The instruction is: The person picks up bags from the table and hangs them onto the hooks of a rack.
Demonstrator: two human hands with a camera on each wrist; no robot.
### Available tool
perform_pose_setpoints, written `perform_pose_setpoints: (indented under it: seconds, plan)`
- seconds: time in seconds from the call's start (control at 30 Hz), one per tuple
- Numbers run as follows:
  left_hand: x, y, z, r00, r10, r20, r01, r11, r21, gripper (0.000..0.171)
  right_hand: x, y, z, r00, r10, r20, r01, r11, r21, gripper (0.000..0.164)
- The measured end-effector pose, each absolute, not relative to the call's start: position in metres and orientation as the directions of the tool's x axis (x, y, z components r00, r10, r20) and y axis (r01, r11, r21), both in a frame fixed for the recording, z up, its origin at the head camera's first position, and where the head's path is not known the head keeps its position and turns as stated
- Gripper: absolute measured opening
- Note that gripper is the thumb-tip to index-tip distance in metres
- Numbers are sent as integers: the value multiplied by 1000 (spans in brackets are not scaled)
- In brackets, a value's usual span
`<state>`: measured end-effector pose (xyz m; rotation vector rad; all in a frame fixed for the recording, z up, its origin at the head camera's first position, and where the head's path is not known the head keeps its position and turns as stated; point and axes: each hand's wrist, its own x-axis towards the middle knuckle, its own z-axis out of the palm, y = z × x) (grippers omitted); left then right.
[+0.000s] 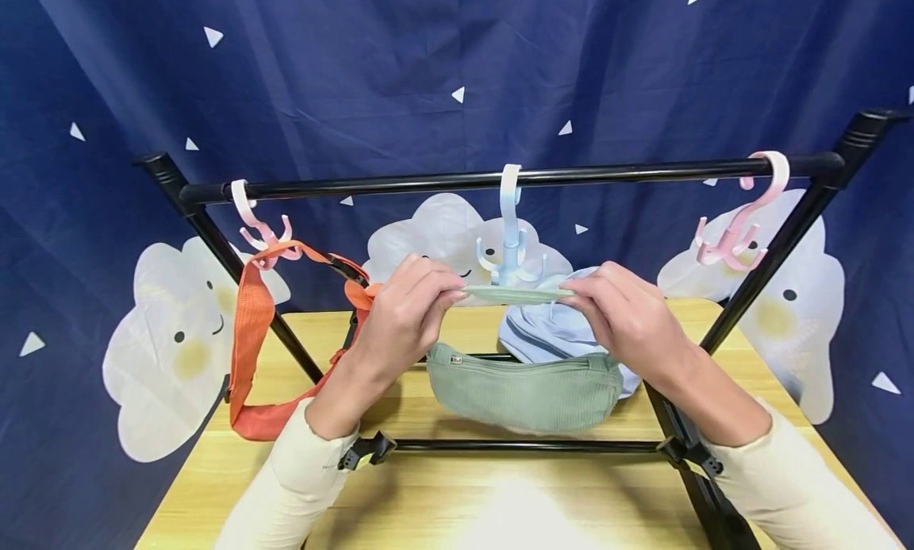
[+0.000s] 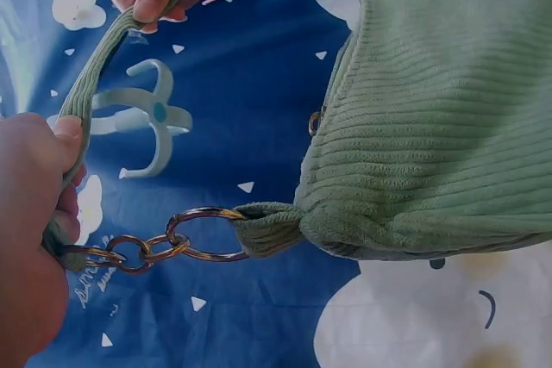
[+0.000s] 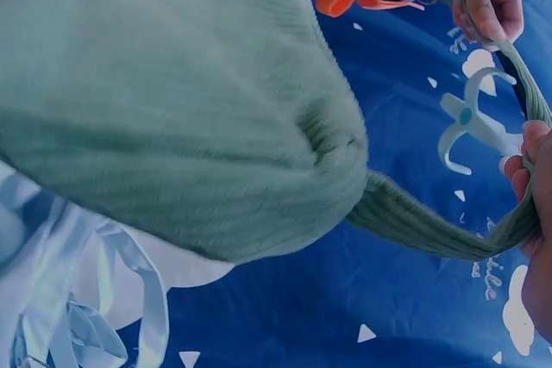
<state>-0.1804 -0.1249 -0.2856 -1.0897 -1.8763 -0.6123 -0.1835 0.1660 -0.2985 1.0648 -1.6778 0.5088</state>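
Observation:
A green corduroy shoulder bag (image 1: pixel 524 391) hangs below both hands by its strap (image 1: pixel 510 294). My left hand (image 1: pixel 410 312) pinches one side of the strap, and my right hand (image 1: pixel 628 316) pinches the other, so it stretches level between them. In the left wrist view, gold-toned chain links (image 2: pixel 207 232) join the strap to the bag's corner. At the other end, seen from the right wrist, the strap's fabric (image 3: pixel 423 221) runs straight into the bag. Just behind the stretched strap, a pale blue multi-prong hook (image 1: pixel 510 232) hangs from the black rail (image 1: pixel 400 183).
An orange bag (image 1: pixel 253 359) hangs from a pink hook (image 1: pixel 266 236) at the left. Another pink hook (image 1: pixel 735 225) hangs at the right end of the rail. A light blue bag (image 1: pixel 550 328) is behind the green one. Below, a lower black bar (image 1: pixel 528 446) crosses above the wooden table (image 1: pixel 428 502).

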Motion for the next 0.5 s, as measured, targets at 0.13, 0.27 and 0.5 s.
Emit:
perform_pose_setpoints:
  seconds: [0.13,0.27,0.5]
  plan:
    - [-178,-123,-280,-246,448,860,871,491,-7,10,-182,169,-294,-73,-393,916,-839,521,157,33]
    - [-177,-122,-274,-234,452,861,873,488,-19,8,-182,170,-289,-70,-384,921,-840,520,152,33]
    - [-178,-120,-265,-224,452,863,867,496,-35,7,-186,166,-279,-43,-349,936,-850,504,149,32]
